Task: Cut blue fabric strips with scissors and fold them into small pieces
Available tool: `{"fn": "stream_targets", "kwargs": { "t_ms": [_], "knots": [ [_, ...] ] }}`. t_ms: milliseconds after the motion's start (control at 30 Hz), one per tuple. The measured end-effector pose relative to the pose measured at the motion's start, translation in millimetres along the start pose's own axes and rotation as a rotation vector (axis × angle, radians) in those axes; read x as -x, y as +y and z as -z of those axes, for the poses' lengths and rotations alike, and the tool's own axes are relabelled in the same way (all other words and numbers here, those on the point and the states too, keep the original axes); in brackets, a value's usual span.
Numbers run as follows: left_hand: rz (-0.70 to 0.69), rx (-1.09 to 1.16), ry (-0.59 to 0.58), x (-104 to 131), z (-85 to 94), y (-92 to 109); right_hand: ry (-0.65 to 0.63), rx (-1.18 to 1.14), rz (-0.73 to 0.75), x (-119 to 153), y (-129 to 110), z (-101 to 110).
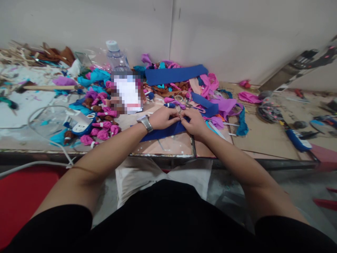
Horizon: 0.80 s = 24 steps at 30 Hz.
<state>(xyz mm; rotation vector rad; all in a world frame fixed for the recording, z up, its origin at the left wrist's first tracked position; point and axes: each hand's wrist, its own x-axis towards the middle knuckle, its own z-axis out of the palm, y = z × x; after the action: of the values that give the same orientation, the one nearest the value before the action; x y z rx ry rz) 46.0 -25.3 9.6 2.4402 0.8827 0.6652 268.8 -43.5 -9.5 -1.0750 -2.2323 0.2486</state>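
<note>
A blue cloth strip (164,133) lies near the table's front edge, partly under both hands. My left hand (163,118), with a metal watch on the wrist, has its fingertips pinched at the strip's upper edge. Facing it, my right hand (195,122) pinches at the same spot, and the fingertips nearly meet. Any small piece between the fingers is too hidden to make out. Just beyond them are a tape roll (178,99) and a folded blue cloth piece (206,105). Farther back, a wide blue strip (176,75) rests on a pile of coloured cloth.
Left of my hands are a phone (127,93) with a blurred screen, a water bottle (117,58), pink cloth bundles (104,133) and a blue-and-white device (83,124) with a cable. A hammer (44,88) lies farther left. Cardboard (268,137) and a blue tool (298,140) lie right.
</note>
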Motion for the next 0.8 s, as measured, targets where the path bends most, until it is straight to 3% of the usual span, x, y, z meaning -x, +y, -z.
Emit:
{"fn": "stream_targets", "kwargs": {
  "t_ms": [333,600,800],
  "knots": [
    [0.001,-0.044,-0.012,0.4,0.4,-2.9,-0.012,0.002,0.012,0.0,0.8,1.4],
    [0.025,-0.018,-0.018,0.3,3.9,-1.4,-0.003,0.044,-0.071,0.0,-1.8,4.5],
    [0.040,0.030,-0.017,-0.4,4.3,-3.9,-0.016,0.006,-0.022,0.8,-2.9,6.7]
  ]
}}
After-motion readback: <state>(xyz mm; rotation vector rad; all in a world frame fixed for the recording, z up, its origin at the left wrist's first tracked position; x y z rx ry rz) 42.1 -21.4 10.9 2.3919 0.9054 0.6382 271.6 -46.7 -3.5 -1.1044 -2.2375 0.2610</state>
